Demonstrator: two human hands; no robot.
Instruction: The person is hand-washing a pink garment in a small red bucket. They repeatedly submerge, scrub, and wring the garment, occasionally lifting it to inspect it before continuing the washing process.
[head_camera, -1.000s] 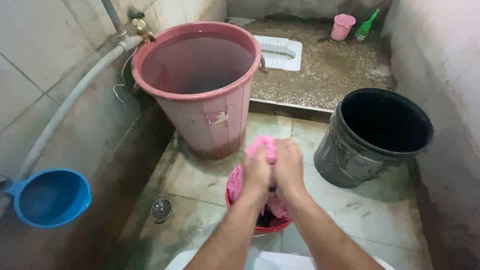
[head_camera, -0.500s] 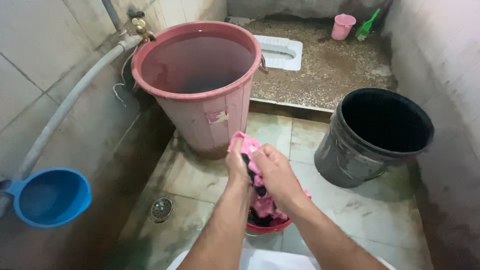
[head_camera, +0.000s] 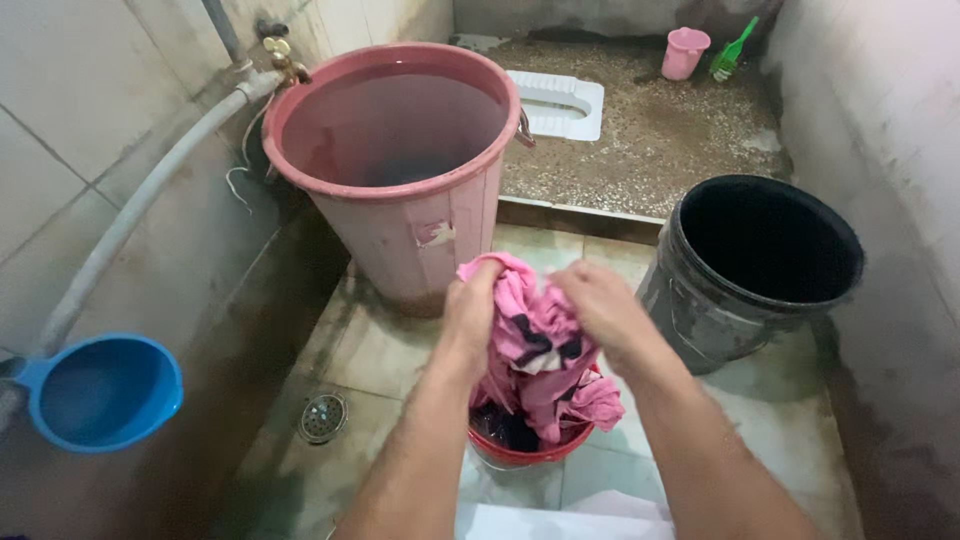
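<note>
A wet pink cloth (head_camera: 530, 340) is gripped above the small red bucket (head_camera: 520, 452), bunched in the closed left hand (head_camera: 470, 310) and the closed right hand (head_camera: 600, 305), so water could be dripped onto the tiled floor (head_camera: 400, 360) if it is swung sideways

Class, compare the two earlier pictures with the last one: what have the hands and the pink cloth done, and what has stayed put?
The left hand and right hand were pressed together on the bunched pink cloth; now they have moved apart, spreading it open, both still gripping. More cloth hangs over the small red tub. The pink bucket, black bucket and blue scoop have not moved.
</note>
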